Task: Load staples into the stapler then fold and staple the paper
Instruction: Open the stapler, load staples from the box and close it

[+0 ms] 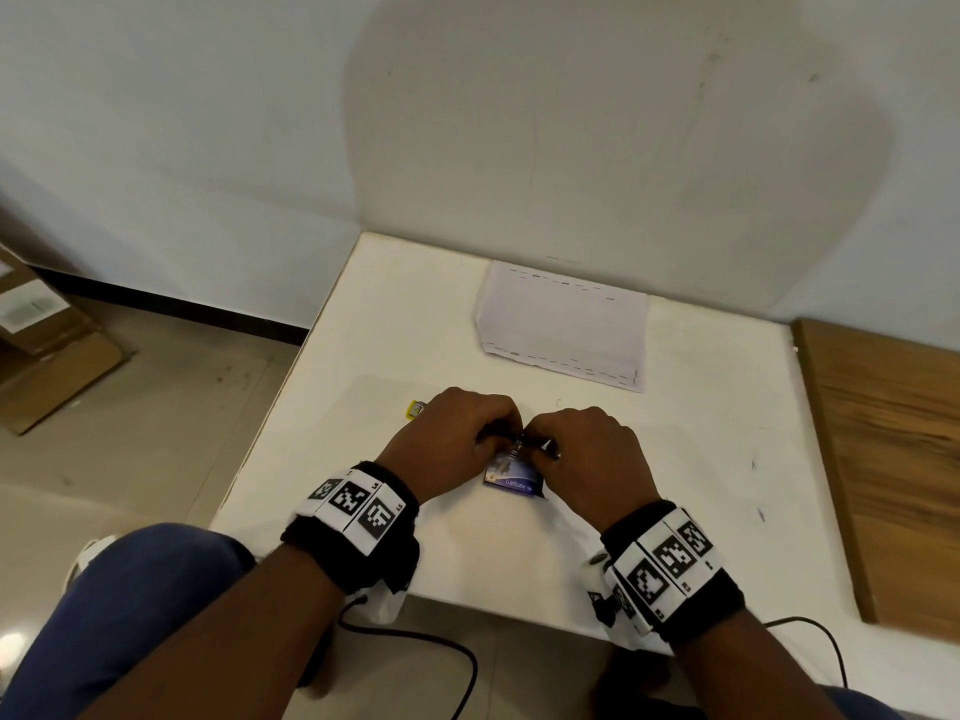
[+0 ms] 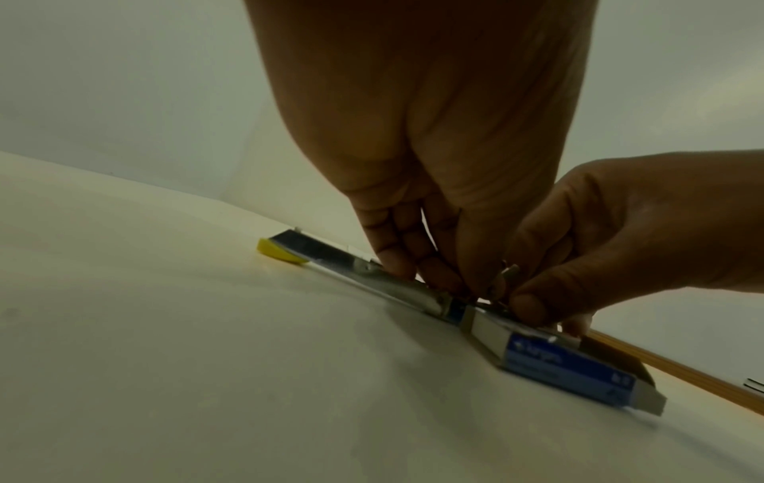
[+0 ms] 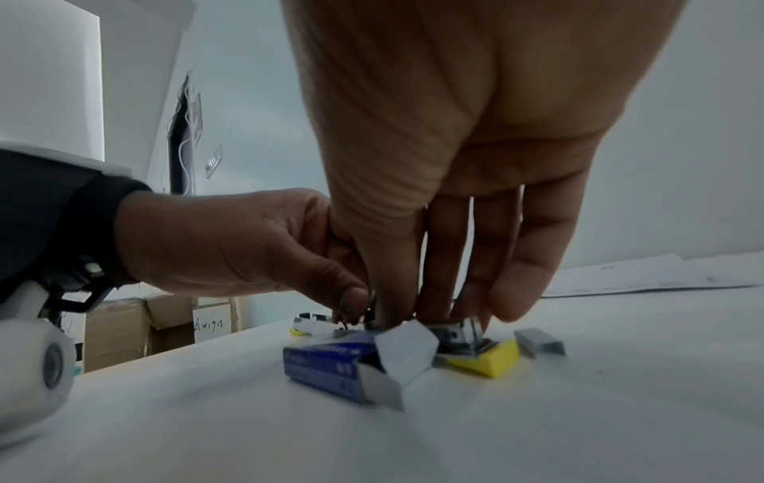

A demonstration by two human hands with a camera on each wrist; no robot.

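Observation:
A small metal stapler with yellow plastic ends lies opened out flat on the white table [image 1: 415,314]; its yellow tip [image 1: 415,408] pokes out left of my hands. My left hand [image 1: 498,433] pinches the stapler's metal rail [image 2: 372,274] near the hinge. From the other side, my right hand [image 1: 540,441] pinches the stapler's magazine [image 3: 458,330] above the yellow base [image 3: 483,359]. An open blue staple box [image 1: 511,479] lies just in front of both hands. A loose strip of staples [image 3: 541,343] lies beside the yellow base. The folded paper [image 1: 561,324] lies farther back.
A wooden board [image 1: 893,459] borders the table on the right. The wall stands right behind the table. Cardboard boxes [image 1: 47,345] sit on the floor to the left. Cables hang under the table's near edge.

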